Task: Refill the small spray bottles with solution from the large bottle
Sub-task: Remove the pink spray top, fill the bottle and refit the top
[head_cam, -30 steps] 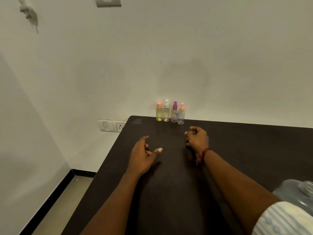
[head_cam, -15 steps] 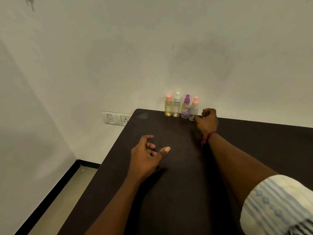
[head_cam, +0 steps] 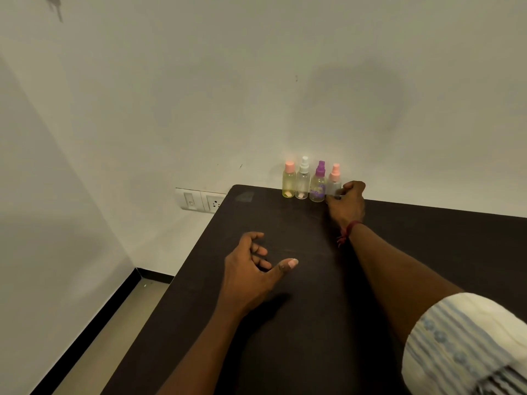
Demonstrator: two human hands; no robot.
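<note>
Rightmost bottle (head_cam: 335,178), right hand (head_cam: 349,205) fingers (head_cam: 342,192) round base

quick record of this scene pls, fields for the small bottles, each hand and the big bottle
small bottles: four, upright in a row at the far edge of the table, by the wall
rightmost bottle: pink spray top, clear body
right hand: fingers curled round the rightmost bottle's lower part
left hand: loosely open, holds nothing
large bottle: not in view
</note>
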